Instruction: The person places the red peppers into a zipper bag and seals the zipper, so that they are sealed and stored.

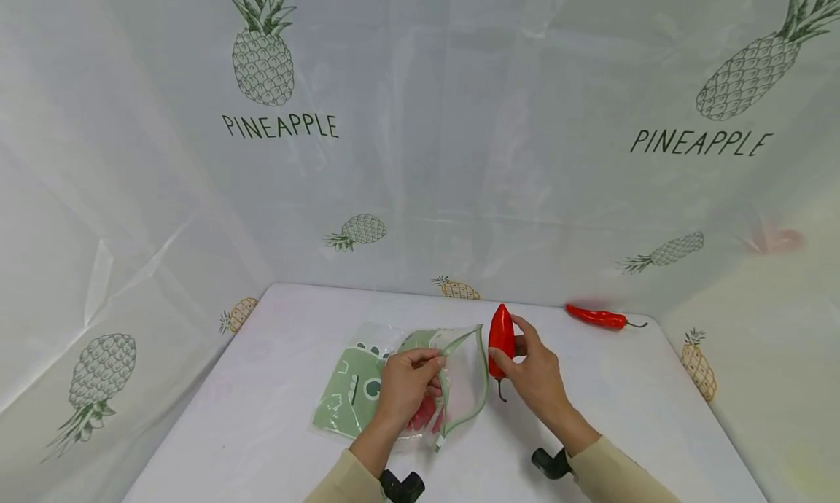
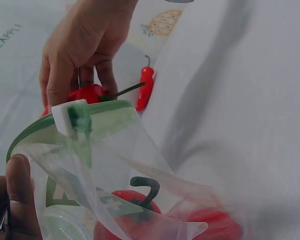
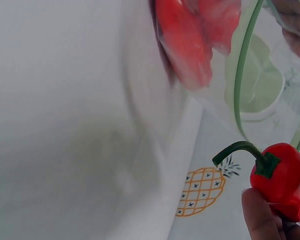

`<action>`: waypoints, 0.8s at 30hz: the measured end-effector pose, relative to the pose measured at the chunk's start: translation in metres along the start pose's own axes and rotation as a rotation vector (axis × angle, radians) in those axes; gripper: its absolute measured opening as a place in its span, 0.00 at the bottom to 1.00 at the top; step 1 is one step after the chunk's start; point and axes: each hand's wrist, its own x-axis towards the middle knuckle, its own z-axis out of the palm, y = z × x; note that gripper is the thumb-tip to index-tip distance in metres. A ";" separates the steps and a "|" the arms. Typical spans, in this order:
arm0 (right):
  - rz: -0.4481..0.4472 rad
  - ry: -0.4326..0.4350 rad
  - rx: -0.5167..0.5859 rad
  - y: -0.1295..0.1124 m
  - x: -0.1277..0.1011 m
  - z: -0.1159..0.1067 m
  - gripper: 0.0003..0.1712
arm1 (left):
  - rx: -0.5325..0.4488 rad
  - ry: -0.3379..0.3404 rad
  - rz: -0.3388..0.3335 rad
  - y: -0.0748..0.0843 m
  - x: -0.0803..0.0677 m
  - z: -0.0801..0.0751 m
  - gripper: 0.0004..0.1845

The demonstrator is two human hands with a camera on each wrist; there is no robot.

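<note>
In the head view my left hand (image 1: 408, 388) pinches the edge of a clear zip bag (image 1: 348, 397) printed with a green cartoon face. Its mouth gapes toward the right, edged by a green zip strip with a white slider (image 2: 63, 119). Inside lie red peppers (image 2: 132, 217) with a dark green stem showing. Just right of the mouth, my right hand (image 1: 539, 375) holds a large red chili pepper (image 1: 502, 340) between thumb and fingers, tip up and stem down. The right wrist view shows that pepper's curved green stem (image 3: 240, 146) beside the bag's zip edge.
Another red chili pepper (image 1: 600, 318) lies at the back right of the white table (image 1: 262, 386). A pineapple-printed sheet (image 1: 459, 160) hangs behind and along both sides. Black wrist mounts (image 1: 551, 463) sit under both forearms.
</note>
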 end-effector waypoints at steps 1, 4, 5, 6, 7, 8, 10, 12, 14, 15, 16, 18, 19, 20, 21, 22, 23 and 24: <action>0.003 -0.005 0.000 -0.001 -0.001 0.000 0.45 | 0.000 0.001 0.000 0.000 0.000 0.000 0.11; 0.011 -0.016 0.014 -0.005 -0.004 0.000 0.44 | -0.004 0.000 0.003 0.001 0.000 0.000 0.11; 0.013 -0.022 0.021 -0.006 -0.006 0.000 0.44 | -0.006 -0.001 0.004 0.001 0.000 0.000 0.11; 0.017 -0.028 0.032 -0.008 -0.007 0.000 0.44 | -0.006 -0.001 0.004 0.001 0.000 0.000 0.11; 0.023 -0.035 0.040 -0.009 -0.008 0.000 0.44 | -0.006 -0.002 0.006 0.001 0.000 0.000 0.11; 0.029 -0.042 0.049 -0.010 -0.009 0.000 0.43 | -0.006 -0.001 0.007 0.001 0.000 0.000 0.11; 0.044 -0.062 0.066 -0.014 -0.012 0.000 0.43 | -0.007 0.000 0.008 0.001 0.000 0.001 0.11; 0.061 -0.080 0.078 -0.017 -0.015 0.000 0.42 | -0.005 0.002 0.009 0.001 -0.001 0.001 0.11; 0.080 -0.101 0.086 -0.020 -0.018 0.000 0.42 | -0.002 0.004 0.008 0.000 -0.001 0.001 0.12; 0.091 -0.113 0.090 -0.022 -0.019 0.000 0.42 | 0.000 0.005 0.006 0.000 -0.001 0.001 0.12; 0.102 -0.124 0.091 -0.024 -0.021 0.000 0.42 | 0.002 0.005 0.005 0.000 -0.001 0.001 0.12; 0.123 -0.146 0.096 -0.027 -0.024 0.001 0.43 | 0.003 0.005 0.004 0.000 -0.002 0.001 0.12; 0.136 -0.158 0.104 -0.029 -0.025 0.001 0.43 | 0.002 0.004 0.004 -0.001 -0.002 0.001 0.12; 0.150 -0.171 0.114 -0.031 -0.026 0.001 0.42 | 0.002 0.003 0.004 -0.001 -0.002 0.001 0.12; 0.159 -0.181 0.120 -0.033 -0.027 0.002 0.42 | 0.001 0.002 0.005 -0.001 -0.002 0.001 0.12; 0.170 -0.191 0.128 -0.034 -0.028 0.002 0.42 | 0.000 0.000 0.009 -0.001 -0.002 0.001 0.12; 0.180 -0.201 0.139 -0.036 -0.029 0.003 0.41 | -0.001 -0.001 0.008 -0.001 -0.002 0.001 0.12; 0.188 -0.210 0.148 -0.037 -0.029 0.003 0.40 | 0.001 -0.003 0.008 -0.001 -0.001 0.001 0.12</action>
